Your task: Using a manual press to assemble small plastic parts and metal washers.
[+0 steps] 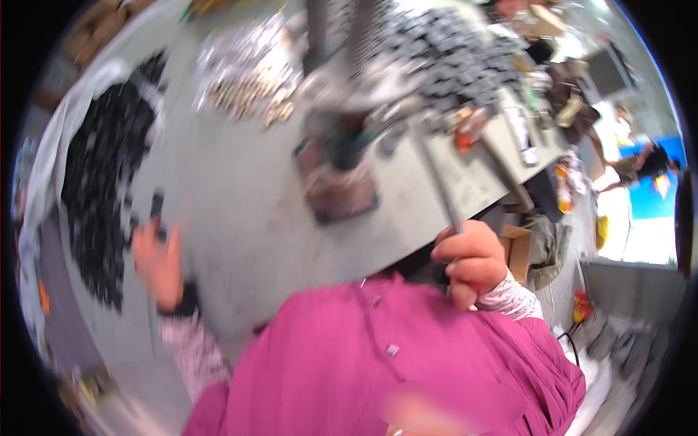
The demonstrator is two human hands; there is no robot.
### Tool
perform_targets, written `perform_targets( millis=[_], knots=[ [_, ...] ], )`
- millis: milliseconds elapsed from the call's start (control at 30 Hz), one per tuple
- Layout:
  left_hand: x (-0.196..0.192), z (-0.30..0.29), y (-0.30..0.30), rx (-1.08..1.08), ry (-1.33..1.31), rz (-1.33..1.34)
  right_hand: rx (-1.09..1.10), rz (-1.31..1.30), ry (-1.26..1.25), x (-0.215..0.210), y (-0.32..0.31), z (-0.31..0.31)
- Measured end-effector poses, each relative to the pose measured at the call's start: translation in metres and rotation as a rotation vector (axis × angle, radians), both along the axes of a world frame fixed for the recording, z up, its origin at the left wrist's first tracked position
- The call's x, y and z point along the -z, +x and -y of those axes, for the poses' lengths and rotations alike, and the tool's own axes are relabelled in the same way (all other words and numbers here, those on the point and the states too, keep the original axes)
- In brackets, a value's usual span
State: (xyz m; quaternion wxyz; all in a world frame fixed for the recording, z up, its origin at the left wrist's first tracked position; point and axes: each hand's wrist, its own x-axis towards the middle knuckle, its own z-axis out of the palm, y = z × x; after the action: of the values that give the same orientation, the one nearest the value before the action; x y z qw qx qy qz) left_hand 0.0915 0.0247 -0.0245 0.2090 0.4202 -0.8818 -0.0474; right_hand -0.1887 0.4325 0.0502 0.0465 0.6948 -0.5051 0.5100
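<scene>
My right hand [474,263] is wrapped round the lower end of a long grey metal lever [438,174], and something dark shows under its fingers. The lever slants up to a bench press [338,138] with a round column and a blocky base [342,195], all smeared by motion. My left hand [156,261] is over the table at the left, its fingers apart and blurred. Just past its fingertips lies a small black piece [157,203]; whether they touch cannot be made out. Beside that hand spreads a large heap of small black pieces [105,182].
The grey table [233,189] carries a pile of tan pieces [251,94] on clear plastic and a heap of dark grey pieces [458,62] behind the press. An orange item [467,131] lies right of it. A cardboard box [516,251] stands below the table's right edge. People are farther right.
</scene>
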Motion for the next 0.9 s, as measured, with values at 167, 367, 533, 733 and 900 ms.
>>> perform_targets(
  millis=[167,367,533,733,900],
  knots=[
    [0.045,0.010,0.074,0.026,-0.144,0.023,0.407,0.085,0.121,-0.126,-0.034,0.052],
    [0.008,-0.029,0.040,0.066,-0.020,0.197,0.638,0.183,-0.161,-0.150,-0.117,0.177],
    [-0.013,-0.049,0.001,0.069,0.170,0.145,0.628,0.287,-0.226,-0.146,-0.117,0.174],
    [0.064,-0.045,-0.053,0.395,0.615,-0.403,0.673,-0.251,-0.459,-0.110,-0.149,0.242],
    [0.024,-0.077,-0.136,0.538,0.656,-0.231,0.925,-0.715,-0.322,-0.117,-0.206,0.174]
  ],
)
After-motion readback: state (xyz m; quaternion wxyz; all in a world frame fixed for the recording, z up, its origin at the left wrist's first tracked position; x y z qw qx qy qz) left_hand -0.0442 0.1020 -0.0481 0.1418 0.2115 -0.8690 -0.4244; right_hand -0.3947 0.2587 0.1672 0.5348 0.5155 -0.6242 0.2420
